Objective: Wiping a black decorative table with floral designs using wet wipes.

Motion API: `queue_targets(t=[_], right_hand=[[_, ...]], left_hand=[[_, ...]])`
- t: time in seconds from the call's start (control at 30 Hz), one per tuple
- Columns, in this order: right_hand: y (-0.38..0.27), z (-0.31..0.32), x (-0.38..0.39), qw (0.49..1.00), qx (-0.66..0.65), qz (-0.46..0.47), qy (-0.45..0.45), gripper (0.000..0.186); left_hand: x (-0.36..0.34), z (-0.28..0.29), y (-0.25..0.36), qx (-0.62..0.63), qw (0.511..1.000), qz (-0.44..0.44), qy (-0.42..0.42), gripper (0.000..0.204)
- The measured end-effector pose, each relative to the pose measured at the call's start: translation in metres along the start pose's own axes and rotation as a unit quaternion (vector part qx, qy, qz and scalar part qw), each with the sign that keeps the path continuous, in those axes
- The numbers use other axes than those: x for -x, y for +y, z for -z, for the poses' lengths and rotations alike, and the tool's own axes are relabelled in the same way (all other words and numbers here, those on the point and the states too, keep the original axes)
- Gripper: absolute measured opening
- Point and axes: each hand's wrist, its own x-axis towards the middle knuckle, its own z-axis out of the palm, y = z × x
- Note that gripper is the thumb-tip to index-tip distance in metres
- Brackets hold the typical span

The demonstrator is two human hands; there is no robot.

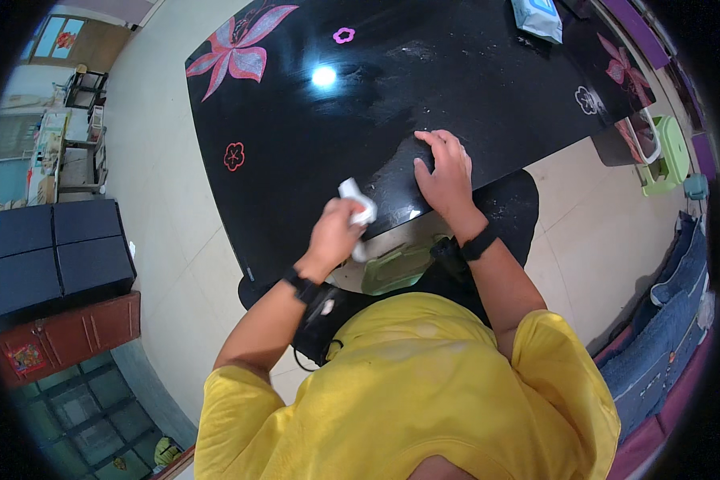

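While your left hand [338, 230] is curled into a fist around a crumpled white wipe [358, 206] at the near edge of the glossy black table [312, 136], your right hand [446, 170] lies flat just to the right of it, fingers spread and palm pressed on the tabletop. Both wrists carry dark bands, and your yellow shirt [408, 384] fills the near part of the view. Just below the table edge, between your forearms, a pale green stool [396, 268] shows partly, hidden in part by your arms. Nothing lies between the two hands on the table. Pink flower patterns [236, 48] mark the far left of the tabletop, a bright lamp reflection [324, 76] sits near its middle, and a blue-and-white packet [538, 18] rests at the far right edge. Smears show on the black surface around your right hand. Beyond the table lies a pale tiled floor [160, 200], with dark cabinets [52, 252] at the left and blue cloth [668, 320] at the right.
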Motion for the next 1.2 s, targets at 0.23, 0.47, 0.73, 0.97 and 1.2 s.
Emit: queue_targets(t=[0.23, 0.47, 0.73, 0.97, 1.2], right_hand=[[0.012, 0.032, 0.002, 0.998, 0.006, -0.013, 0.058, 0.041], [0.018, 0.043, 0.002, 0.996, 0.007, -0.025, 0.088, 0.044], [0.004, 0.011, 0.002, 0.999, -0.024, -0.016, 0.014, 0.044], [0.007, 0.014, 0.003, 1.0, -0.013, -0.022, 0.015, 0.044], [0.009, 0.024, -0.002, 0.996, -0.053, 0.007, 0.066, 0.043]], left_hand=[[-0.128, -0.067, 0.096, 0.084, 0.984, -0.15, 0.05, 0.027], [-0.137, -0.005, 0.056, 0.172, 0.971, -0.12, 0.113, 0.03], [-0.021, 0.087, -0.115, 0.022, 0.994, 0.099, 0.034, 0.033], [-0.064, 0.007, 0.017, -0.055, 0.998, -0.005, -0.006, 0.036], [-0.164, -0.061, 0.096, 0.207, 0.967, -0.149, -0.015, 0.026]])
